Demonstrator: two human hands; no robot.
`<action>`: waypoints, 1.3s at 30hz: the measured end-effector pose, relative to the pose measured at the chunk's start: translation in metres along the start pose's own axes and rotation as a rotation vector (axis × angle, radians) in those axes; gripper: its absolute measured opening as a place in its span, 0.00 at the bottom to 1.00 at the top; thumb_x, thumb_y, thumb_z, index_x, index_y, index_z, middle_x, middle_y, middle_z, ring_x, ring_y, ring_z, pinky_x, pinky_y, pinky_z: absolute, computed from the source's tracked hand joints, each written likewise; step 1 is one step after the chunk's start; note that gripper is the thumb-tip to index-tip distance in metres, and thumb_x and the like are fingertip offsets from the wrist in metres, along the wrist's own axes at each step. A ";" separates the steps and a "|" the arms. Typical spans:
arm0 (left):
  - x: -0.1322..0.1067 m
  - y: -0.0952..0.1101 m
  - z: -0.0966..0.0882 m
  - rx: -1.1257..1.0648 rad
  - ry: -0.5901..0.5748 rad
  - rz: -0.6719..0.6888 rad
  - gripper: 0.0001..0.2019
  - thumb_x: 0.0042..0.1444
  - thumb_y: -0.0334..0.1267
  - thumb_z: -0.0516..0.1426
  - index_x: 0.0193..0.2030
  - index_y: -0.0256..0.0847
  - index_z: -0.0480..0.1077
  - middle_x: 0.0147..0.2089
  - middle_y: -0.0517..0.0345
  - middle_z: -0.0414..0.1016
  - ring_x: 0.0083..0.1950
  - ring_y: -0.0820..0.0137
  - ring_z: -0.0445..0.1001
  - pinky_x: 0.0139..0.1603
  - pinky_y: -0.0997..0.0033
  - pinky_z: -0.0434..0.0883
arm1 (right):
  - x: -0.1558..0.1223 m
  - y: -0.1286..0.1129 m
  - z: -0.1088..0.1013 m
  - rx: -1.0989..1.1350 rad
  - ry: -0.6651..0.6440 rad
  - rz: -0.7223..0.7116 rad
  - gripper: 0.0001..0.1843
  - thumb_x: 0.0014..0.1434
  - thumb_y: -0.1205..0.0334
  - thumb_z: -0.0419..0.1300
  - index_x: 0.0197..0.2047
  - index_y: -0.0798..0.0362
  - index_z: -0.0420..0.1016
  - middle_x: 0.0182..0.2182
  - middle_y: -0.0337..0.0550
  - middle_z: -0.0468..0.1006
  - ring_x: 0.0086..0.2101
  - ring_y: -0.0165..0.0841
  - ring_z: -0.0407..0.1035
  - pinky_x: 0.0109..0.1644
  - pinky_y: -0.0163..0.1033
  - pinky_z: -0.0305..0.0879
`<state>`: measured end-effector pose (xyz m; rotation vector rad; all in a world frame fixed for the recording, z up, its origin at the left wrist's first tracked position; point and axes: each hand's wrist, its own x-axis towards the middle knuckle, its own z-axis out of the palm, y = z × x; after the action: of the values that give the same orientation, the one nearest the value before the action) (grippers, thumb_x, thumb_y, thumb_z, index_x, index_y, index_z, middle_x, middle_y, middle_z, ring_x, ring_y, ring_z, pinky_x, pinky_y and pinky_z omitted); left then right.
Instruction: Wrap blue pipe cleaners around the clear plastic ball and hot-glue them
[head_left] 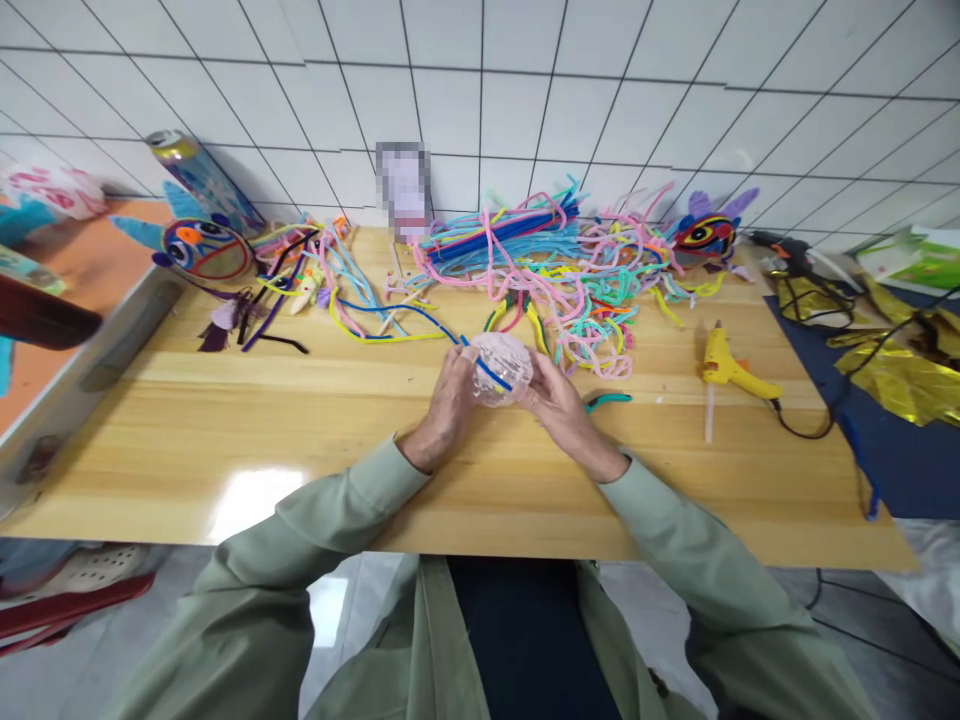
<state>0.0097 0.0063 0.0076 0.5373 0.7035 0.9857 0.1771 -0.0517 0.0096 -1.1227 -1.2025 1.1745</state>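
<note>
Over the middle of the table I hold a clear, round plastic piece (510, 358) between both hands; whether it is a ball or a cup I cannot tell. My left hand (448, 400) is closed at its left side, near a blue pipe cleaner (487, 370) that lies slanting across its front. My right hand (559, 398) grips the right side, thumb close to the blue stem's lower end. Just behind are pliers (536, 325) with yellow and black handles. A teal-handled tool (607, 398) lies by my right wrist, partly hidden.
Heaped pipe cleaners (510, 240) line the wall beside a phone (405, 190). Decorated fish-like pieces stand left (206, 250) and right (705, 240). A yellow glue gun (731, 368) trails its cord rightward. A can (202, 180) and gold foil (892, 370) flank the table.
</note>
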 end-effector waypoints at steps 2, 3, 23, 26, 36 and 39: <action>0.000 -0.003 -0.003 0.104 -0.012 0.183 0.12 0.66 0.48 0.68 0.51 0.46 0.78 0.50 0.61 0.84 0.54 0.67 0.81 0.58 0.72 0.75 | -0.001 -0.002 0.000 0.012 -0.005 0.002 0.45 0.59 0.33 0.77 0.72 0.43 0.73 0.73 0.50 0.77 0.71 0.50 0.73 0.79 0.57 0.68; 0.000 -0.005 -0.004 0.151 -0.021 0.258 0.12 0.66 0.47 0.68 0.51 0.46 0.78 0.50 0.60 0.83 0.54 0.66 0.80 0.58 0.72 0.75 | -0.001 -0.002 0.001 0.014 -0.005 0.004 0.45 0.58 0.33 0.77 0.72 0.43 0.73 0.73 0.50 0.77 0.71 0.50 0.73 0.79 0.57 0.68; -0.026 -0.004 0.012 0.296 -0.050 0.388 0.28 0.57 0.43 0.73 0.62 0.46 0.72 0.66 0.46 0.76 0.79 0.46 0.64 0.76 0.53 0.71 | -0.011 -0.002 0.004 0.021 0.038 0.085 0.44 0.58 0.30 0.76 0.69 0.41 0.76 0.69 0.48 0.81 0.69 0.50 0.75 0.75 0.57 0.73; -0.027 -0.003 0.011 0.341 -0.084 0.405 0.30 0.58 0.44 0.73 0.64 0.46 0.71 0.70 0.44 0.72 0.78 0.46 0.65 0.77 0.51 0.71 | -0.013 -0.002 0.003 -0.032 0.072 0.082 0.43 0.58 0.29 0.75 0.69 0.41 0.76 0.70 0.48 0.81 0.71 0.52 0.72 0.76 0.58 0.73; -0.019 -0.013 -0.002 0.604 -0.215 0.707 0.32 0.66 0.52 0.67 0.71 0.42 0.67 0.75 0.39 0.68 0.81 0.45 0.64 0.86 0.40 0.56 | -0.017 -0.003 0.001 -0.094 0.079 0.064 0.42 0.60 0.32 0.74 0.70 0.44 0.75 0.70 0.51 0.81 0.70 0.52 0.74 0.75 0.57 0.72; -0.015 -0.019 -0.008 0.709 -0.257 0.790 0.31 0.72 0.53 0.62 0.74 0.44 0.62 0.77 0.37 0.65 0.82 0.48 0.63 0.84 0.38 0.61 | -0.017 -0.004 0.003 -0.036 0.080 0.062 0.43 0.59 0.34 0.76 0.70 0.44 0.74 0.70 0.50 0.81 0.69 0.52 0.74 0.75 0.57 0.72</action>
<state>0.0087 -0.0151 -0.0066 1.6204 0.5989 1.3473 0.1745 -0.0692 0.0127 -1.2306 -1.1385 1.1478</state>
